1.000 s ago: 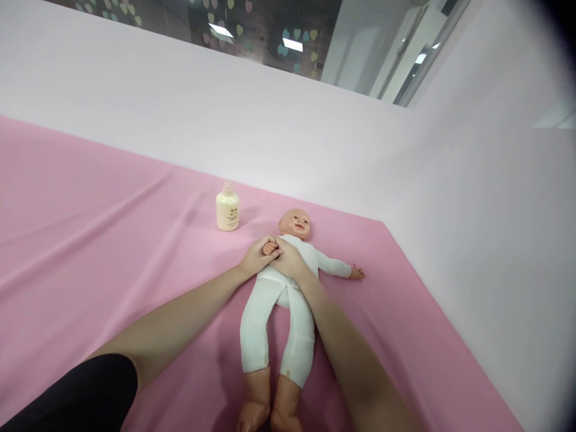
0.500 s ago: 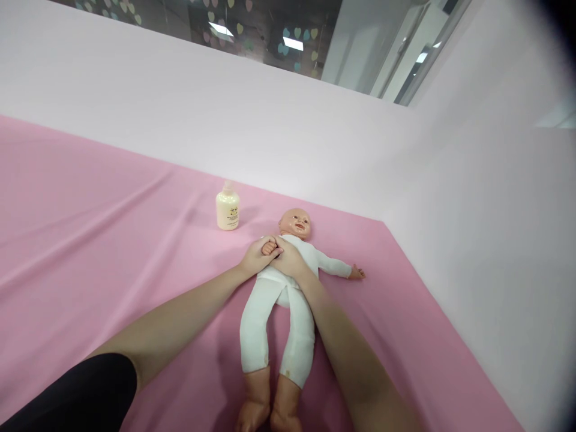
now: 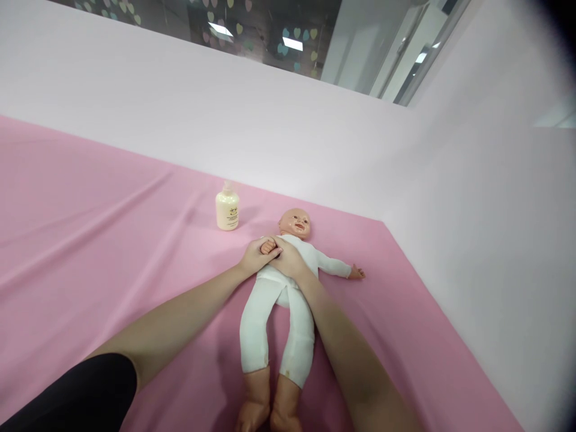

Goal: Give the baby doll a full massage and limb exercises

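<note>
**Both hands close on a doll's small fist atop a pink-draped surface**

A soft-bodied baby doll in a white knitted one-piece suit (image 3: 279, 306) lies on its back on the pink cloth-covered surface (image 3: 90, 240), head toward the pale wall, bare plastic feet toward the camera. The left hand (image 3: 255, 257) and the right hand (image 3: 290, 259) meet over the doll's chest, fingers wrapped together around the doll's small peach plastic fist (image 3: 269, 245), which is drawn across its body. The doll's other arm lies stretched out on the cloth, well apart from both hands. A squat cream plastic lotion bottle with a pale cap (image 3: 227, 208) stands upright near the doll's head, on the left-hand side and clear of the fingers.

The risks, as a judgement: the doll's light stuffed torso could slide or twist on the smooth cloth if the fist is pulled sideways, since nothing pins the body down. A wide sweep of the left forearm could tip the bottle, which stands close to its path. The loose cloth, already creased, could bunch under the doll.

Against the frames from a second and half a second earlier, almost nothing differs: the hands stay clasped on the fist in the same spot, with only a slight shift of the fingers, and the doll and bottle have not moved.
</note>
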### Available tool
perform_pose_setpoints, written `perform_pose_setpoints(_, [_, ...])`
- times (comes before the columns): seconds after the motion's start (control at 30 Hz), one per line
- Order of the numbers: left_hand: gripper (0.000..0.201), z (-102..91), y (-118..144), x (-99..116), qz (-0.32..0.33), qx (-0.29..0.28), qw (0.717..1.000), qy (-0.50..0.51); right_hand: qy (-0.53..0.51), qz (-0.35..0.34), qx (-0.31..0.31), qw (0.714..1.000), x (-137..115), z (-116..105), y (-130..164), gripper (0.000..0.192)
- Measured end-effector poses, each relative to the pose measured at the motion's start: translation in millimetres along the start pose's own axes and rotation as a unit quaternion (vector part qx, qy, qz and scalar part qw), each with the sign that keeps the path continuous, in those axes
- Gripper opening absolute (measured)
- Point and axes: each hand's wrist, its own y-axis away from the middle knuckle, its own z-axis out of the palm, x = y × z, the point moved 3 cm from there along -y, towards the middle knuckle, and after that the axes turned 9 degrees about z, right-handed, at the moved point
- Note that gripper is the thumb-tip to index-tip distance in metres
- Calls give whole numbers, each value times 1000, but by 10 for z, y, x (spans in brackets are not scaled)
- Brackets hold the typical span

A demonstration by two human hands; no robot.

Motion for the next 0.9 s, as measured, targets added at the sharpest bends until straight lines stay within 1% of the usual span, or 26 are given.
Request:
perform_pose_setpoints(0.13, [23, -15, -9, -19, -13, 19, 1000, 18, 8, 10, -4, 1000, -21, -6, 4, 23])
perform_pose_setpoints(0.33, [34, -5, -22, -68, -25, 0, 997, 76, 26, 26, -7, 999, -41, -6, -2, 22])
perform_pose_setpoints(0.43, [35, -7, -27, -80, -33, 3, 997, 76, 35, 29, -9, 999, -38, -2, -11, 24])
perform_pose_setpoints(0.57, [33, -13, -33, -65, -36, 8, 998, 52, 39, 25, -8, 999, -47, -10, -12, 23])
perform_pose_setpoints(0.73, [29, -24, -24, -32, -42, 33, 998, 20, 54, 26, -7, 998, -40, -5, -13, 23])
perform_pose_setpoints(0.9, [25, -47, -37, -53, -70, 77, 994, 27, 90, 44, 4, 995, 37, 30, -28, 22])
